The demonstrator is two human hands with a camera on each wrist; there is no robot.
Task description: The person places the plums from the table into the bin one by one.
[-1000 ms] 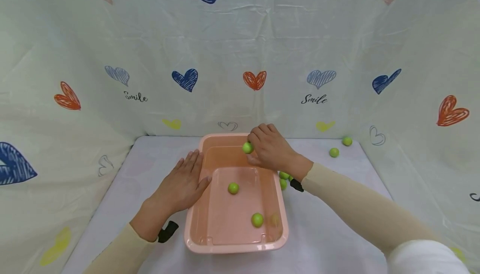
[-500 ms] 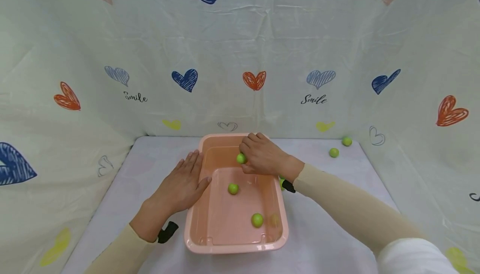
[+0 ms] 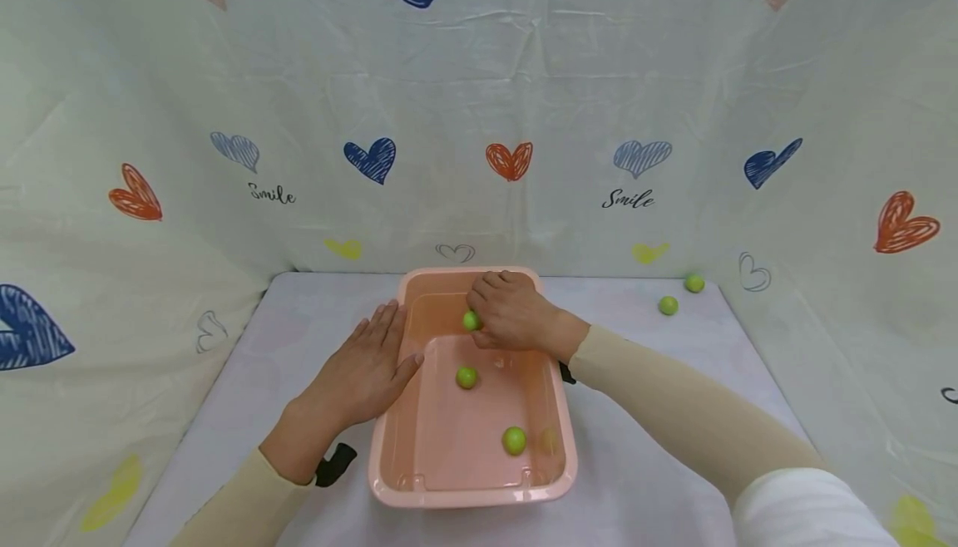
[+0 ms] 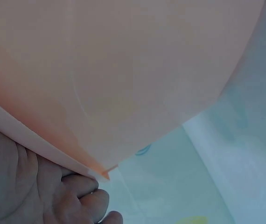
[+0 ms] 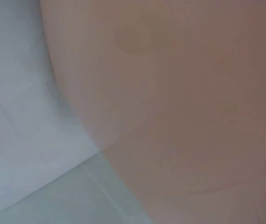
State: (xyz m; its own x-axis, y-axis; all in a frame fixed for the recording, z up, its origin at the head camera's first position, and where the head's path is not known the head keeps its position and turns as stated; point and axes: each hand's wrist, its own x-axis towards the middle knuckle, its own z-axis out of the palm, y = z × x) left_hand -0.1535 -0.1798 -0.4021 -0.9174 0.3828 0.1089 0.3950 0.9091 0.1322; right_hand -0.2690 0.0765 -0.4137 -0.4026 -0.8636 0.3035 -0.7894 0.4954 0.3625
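A pink plastic basin stands on the white-covered table. My left hand rests on its left rim with the fingers straight; in the left wrist view the fingers lie under the rim's outer edge. Inside the basin's far right part, my right hand pinches a small round green ball. Two more green balls lie on the basin floor, one near the middle and one nearer the front right. The right wrist view shows the basin wall, not the fingers.
Two green balls, one nearer and one farther, lie at the table's back right corner. A white curtain printed with hearts hangs behind and at both sides. The right forearm crosses the basin's right rim.
My right hand has moved left and down into the basin with the green ball. The balls beside the basin's right side are now hidden by the arm. The left hand stays put.
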